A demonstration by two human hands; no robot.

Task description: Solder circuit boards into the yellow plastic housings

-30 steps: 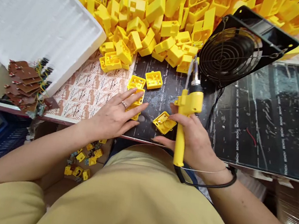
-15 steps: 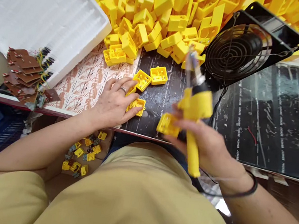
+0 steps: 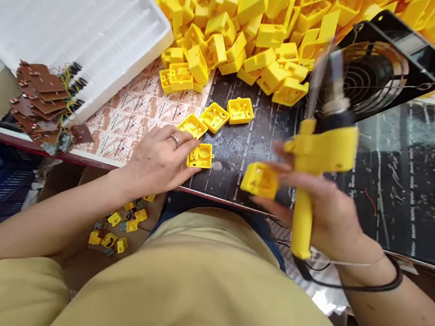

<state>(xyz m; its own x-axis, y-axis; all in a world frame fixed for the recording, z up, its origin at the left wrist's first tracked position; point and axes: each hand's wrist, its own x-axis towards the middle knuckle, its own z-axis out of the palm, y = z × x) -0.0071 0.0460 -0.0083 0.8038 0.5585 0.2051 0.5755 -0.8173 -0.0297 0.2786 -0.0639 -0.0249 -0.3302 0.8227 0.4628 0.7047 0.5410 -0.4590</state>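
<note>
My left hand [image 3: 162, 156] rests at the bench's front edge, thumb and forefinger around the left end of a yellow plastic case half [image 3: 203, 156], whose open side faces up. Just beyond its fingers, three similar case halves [image 3: 214, 117] lie in a slanting row. My right hand [image 3: 321, 209], raised over the bench, is closed on a yellow-handled soldering iron [image 3: 303, 217], tip pointing up and away, smeared by motion. Between that hand's fingers and thumb is another yellow case half [image 3: 260, 180], also blurred.
Yellow cases [image 3: 223, 25] are heaped along the back. A black fan [image 3: 374, 71] stands tilted at right. On the left are a white foam tray [image 3: 111, 26] and stacked brown circuit boards [image 3: 42, 97] with wires. Below the edge, a box holds small yellow cases [image 3: 111, 240].
My right hand has moved right with the iron and the case half. My left hand has drawn back slightly, uncovering more of its case half and the one behind. The view has shifted a little.
</note>
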